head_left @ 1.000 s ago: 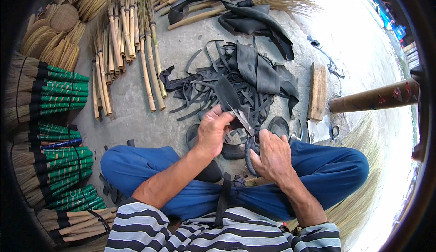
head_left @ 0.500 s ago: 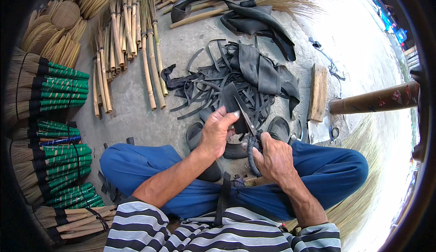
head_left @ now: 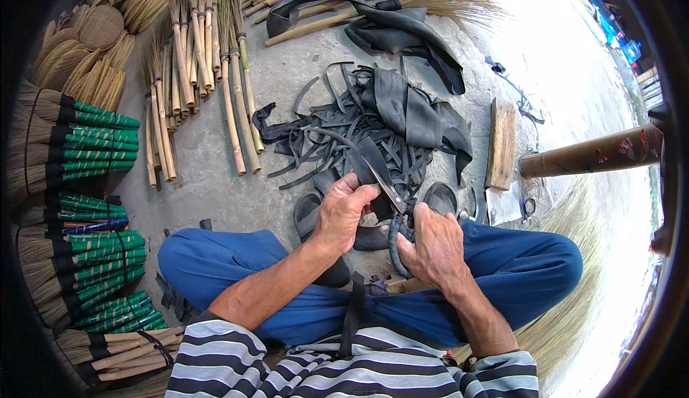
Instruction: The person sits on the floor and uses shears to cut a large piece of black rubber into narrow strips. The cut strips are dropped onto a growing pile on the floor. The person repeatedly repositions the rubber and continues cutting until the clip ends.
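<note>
Between thumb and fingers, my left hand (head_left: 346,211) pinches a flat piece of black rubber (head_left: 364,168), which stands up away from me. My right hand (head_left: 433,244) grips scissors (head_left: 388,188) with dark wrapped handles. Their blades lie against the rubber piece, pointing away and to the left; how far they have cut cannot be made out. Just beyond both hands is a tangled heap of black rubber strips (head_left: 337,129), with a wide rubber sheet (head_left: 409,111) folded over its right part.
Bamboo-handled brooms (head_left: 237,111) stand at the far left, and bundles with green-wrapped handles (head_left: 100,147) line the left side. A wooden block (head_left: 501,143) and a brown tube (head_left: 592,155) lie to the right. A long rubber piece (head_left: 423,35) lies at the back.
The scissor blades have shifted slightly against the rubber and seem closer together. Both hands keep their grip in nearly the same place.
</note>
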### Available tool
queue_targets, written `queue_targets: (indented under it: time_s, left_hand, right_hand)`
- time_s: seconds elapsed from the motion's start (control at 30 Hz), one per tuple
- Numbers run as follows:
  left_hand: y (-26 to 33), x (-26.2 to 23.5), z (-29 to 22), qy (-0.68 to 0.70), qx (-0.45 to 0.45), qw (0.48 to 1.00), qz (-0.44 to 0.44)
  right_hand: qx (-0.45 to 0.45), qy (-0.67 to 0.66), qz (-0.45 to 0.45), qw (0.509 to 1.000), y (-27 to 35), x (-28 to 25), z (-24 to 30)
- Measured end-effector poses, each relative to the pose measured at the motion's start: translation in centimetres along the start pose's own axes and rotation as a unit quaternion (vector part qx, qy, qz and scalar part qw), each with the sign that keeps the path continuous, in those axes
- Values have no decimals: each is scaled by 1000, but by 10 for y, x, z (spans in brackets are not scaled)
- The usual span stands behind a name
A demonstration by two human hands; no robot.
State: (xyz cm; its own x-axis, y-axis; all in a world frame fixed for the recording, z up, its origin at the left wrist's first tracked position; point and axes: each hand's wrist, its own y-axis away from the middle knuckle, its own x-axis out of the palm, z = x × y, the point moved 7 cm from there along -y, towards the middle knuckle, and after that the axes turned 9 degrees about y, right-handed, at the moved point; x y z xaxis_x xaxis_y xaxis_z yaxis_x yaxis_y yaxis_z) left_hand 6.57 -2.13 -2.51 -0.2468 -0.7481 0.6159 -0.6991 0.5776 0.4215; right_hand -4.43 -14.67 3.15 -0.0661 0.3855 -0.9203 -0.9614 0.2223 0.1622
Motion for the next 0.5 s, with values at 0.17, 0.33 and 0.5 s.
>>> queue_targets:
  time_s: [0.17, 0.33, 0.5]
  left_hand:
    - [-2, -3, 4, 23, -18, 1000, 5]
    - [-10, -9, -10, 64, -1, 997, -34]
    - [-1, -1, -4, 25, 14, 999, -28]
  right_hand:
    - [18, -4, 39, 999, 3, 4, -1]
    - [30, -16, 67, 997, 2, 10, -3]
    - [-27, 26, -51, 998, 1, -4, 5]
